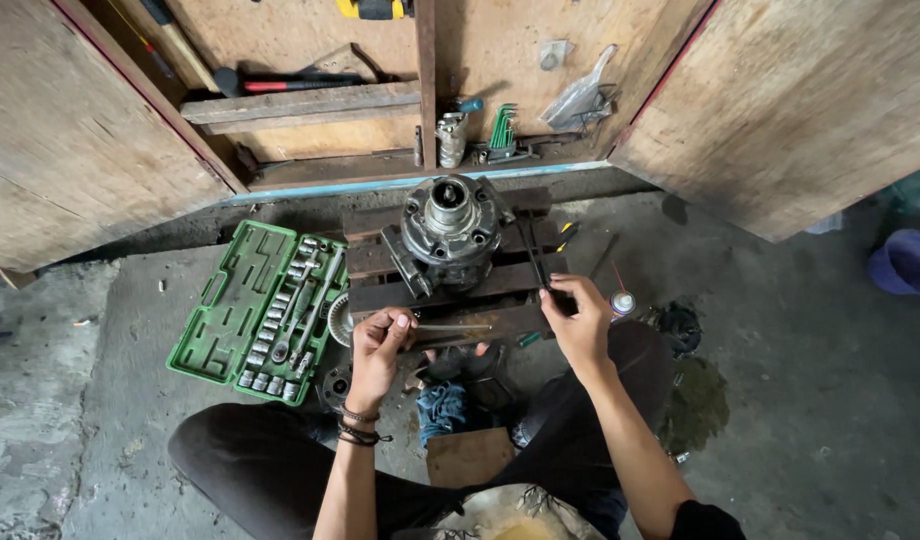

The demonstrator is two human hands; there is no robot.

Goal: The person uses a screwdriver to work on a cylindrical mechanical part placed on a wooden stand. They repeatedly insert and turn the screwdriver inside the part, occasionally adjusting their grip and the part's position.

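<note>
Thin metal rod (450, 327) is pinched at its near end by the left hand (378, 350), thumb and forefinger closed together on it; the shaft runs out horizontally to the right, lying just over the front slat of the small wooden pallet (380, 262). The rod's far tip ends short of the right hand (578, 322), apart from it. A fingertip pinch, probably for fine control of a light part.

The right hand is closed around the lower ends of two long dark tool handles (533, 255), which rise away from the person toward the compressor-like metal housing (448, 232). Whether their tips engage the housing cannot be told. The grip sits low on the handles, likely for leverage.

The housing stands upright on the pallet, open hub facing up, so its top is reachable from a seated position. A green socket set case (258, 310) is laid open just left of the pallet, within the left hand's reach. A small spray can (622, 301) stands beside the right hand. Hex keys (501, 130) are stored in the wooden cabinet (70, 140) behind.
</note>
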